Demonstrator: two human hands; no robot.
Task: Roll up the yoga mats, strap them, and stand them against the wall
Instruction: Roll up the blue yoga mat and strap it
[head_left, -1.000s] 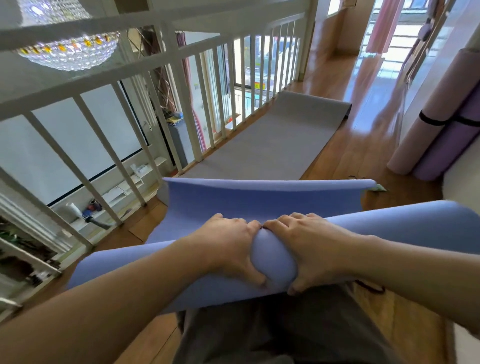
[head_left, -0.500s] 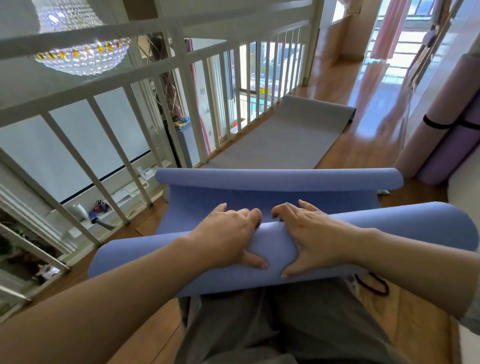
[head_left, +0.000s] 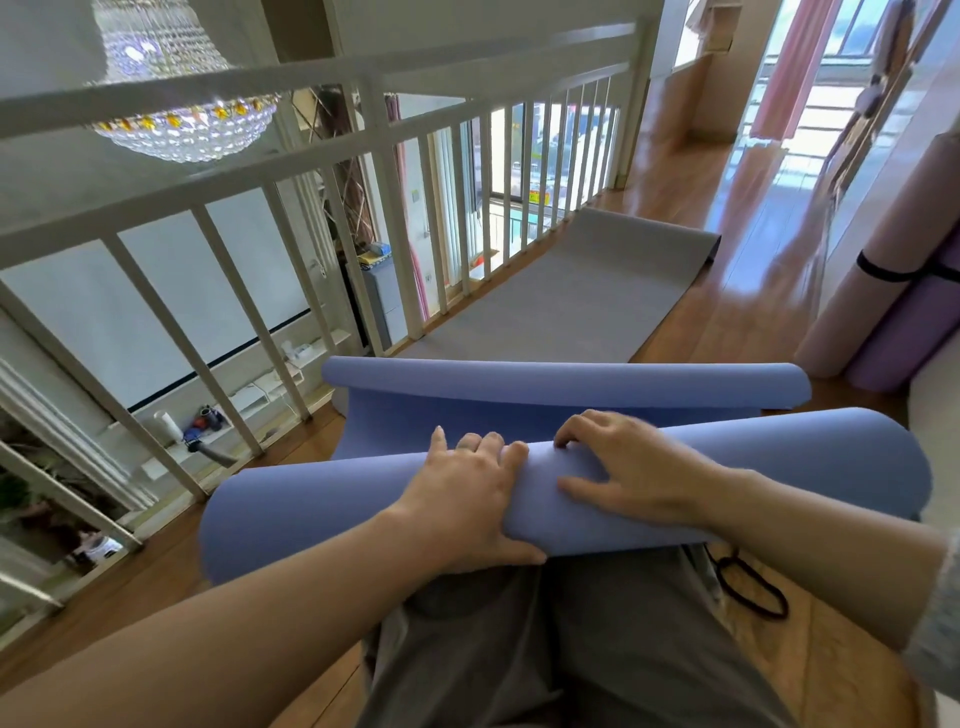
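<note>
A blue yoga mat (head_left: 322, 504) lies mostly rolled across my lap, with its short unrolled tail (head_left: 519, 415) curling up at the far edge. My left hand (head_left: 467, 499) grips the middle of the roll, fingers over the top and thumb under the near side. Beside it, my right hand (head_left: 628, 467) holds the roll with arched fingertips on its crest and the thumb spread on the front. A black strap (head_left: 753, 590) lies looped on the floor by my right leg. Further off, a grey mat (head_left: 571, 291) lies flat along the railing.
A pink rolled mat (head_left: 852, 291) with a black strap and a purple rolled mat (head_left: 914, 338) lean against the right wall. A white railing (head_left: 384, 218) runs along the left over a drop, where a chandelier (head_left: 182, 119) hangs. Wooden floor (head_left: 727, 312) stretches ahead.
Both hands have shifted further over the top of the blue roll, loosening from a tight squeeze. The roll has turned forward, and the unrolled tail has become shorter.
</note>
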